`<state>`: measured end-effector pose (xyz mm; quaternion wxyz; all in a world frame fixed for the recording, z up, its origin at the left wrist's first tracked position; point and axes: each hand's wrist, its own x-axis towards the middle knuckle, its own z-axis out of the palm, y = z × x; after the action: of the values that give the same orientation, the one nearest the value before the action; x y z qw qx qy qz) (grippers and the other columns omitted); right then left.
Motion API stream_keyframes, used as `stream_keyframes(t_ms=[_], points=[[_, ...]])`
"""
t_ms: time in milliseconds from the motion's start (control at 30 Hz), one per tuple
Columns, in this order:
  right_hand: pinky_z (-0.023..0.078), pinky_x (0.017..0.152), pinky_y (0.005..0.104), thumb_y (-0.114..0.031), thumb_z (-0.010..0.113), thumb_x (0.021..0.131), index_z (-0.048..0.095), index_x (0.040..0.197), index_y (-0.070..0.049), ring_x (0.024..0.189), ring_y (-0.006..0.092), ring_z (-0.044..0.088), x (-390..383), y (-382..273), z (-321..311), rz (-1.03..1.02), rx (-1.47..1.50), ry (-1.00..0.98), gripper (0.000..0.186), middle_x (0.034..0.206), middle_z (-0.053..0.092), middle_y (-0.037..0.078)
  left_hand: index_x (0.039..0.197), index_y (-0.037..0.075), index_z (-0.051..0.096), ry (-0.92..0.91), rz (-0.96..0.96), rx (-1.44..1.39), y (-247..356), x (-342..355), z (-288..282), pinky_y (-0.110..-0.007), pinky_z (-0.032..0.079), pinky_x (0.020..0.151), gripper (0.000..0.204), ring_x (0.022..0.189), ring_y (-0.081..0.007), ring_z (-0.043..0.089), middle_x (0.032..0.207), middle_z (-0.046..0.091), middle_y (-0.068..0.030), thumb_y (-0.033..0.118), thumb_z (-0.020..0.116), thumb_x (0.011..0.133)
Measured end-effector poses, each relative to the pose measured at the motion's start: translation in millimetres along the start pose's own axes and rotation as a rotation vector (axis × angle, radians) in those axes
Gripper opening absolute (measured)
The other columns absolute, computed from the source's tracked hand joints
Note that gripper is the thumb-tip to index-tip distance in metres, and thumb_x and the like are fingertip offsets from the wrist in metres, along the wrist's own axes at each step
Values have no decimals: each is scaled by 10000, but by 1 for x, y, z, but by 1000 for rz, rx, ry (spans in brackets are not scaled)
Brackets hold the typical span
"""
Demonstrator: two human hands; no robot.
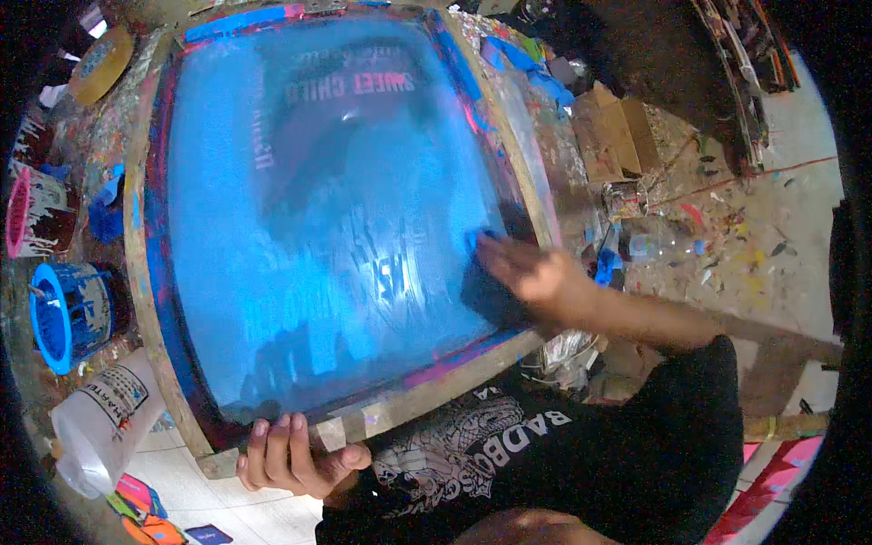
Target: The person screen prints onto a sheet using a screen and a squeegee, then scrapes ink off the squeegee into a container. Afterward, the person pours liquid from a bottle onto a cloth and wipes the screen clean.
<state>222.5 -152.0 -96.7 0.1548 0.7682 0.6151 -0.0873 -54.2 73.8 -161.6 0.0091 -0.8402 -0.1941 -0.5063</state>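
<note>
A large screen printing frame [522, 173] with wooden sides lies tilted in front of me, its mesh [213, 173] smeared with blue ink. Faint lettering and a darker picture area show through the mesh. Wet, glossy streaks run across its lower middle. My left hand [295, 454] grips the near left corner of the frame, fingers over the wood. Toward the right side of the mesh, my right hand [527, 272] presses down with its fingers together. A small dark blue bit shows at its fingertips; what it is, I cannot make out.
To the left stand a blue ink tub [77, 313], a pink-rimmed tub [36, 211] and a translucent plastic bottle [104, 422]. A tape roll [102, 65] lies at the far left. An open cardboard box [613, 136] and a clear bottle [663, 245] are on the right, over a paint-spattered floor.
</note>
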Motion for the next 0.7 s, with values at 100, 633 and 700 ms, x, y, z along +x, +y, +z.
stream_keyframes(t_ms=[100,633,700], points=[[510,945,426,-25,487,843,517,1306,-14,1126,349,599,66,45,-15,253,127,-16,464,1242,596,206,852,66,710,24,2,-17,0,9,0,-440,329,979,526,862,-259,627,827,665,-81,481,387,862],[558,755,474,-64,519,810,587,1131,-30,892,373,676,117,35,2,278,220,97,330,971,669,227,833,98,712,5,-102,26,9,1,8,-427,315,968,472,862,-232,613,829,660,-48,470,422,832],[405,1067,470,-36,461,845,499,1358,-51,1229,332,541,68,-1,-1,-15,287,249,514,1188,604,264,818,96,715,80,-67,8,7,-2,14,-426,315,948,469,850,-228,612,805,658,-44,469,430,825]])
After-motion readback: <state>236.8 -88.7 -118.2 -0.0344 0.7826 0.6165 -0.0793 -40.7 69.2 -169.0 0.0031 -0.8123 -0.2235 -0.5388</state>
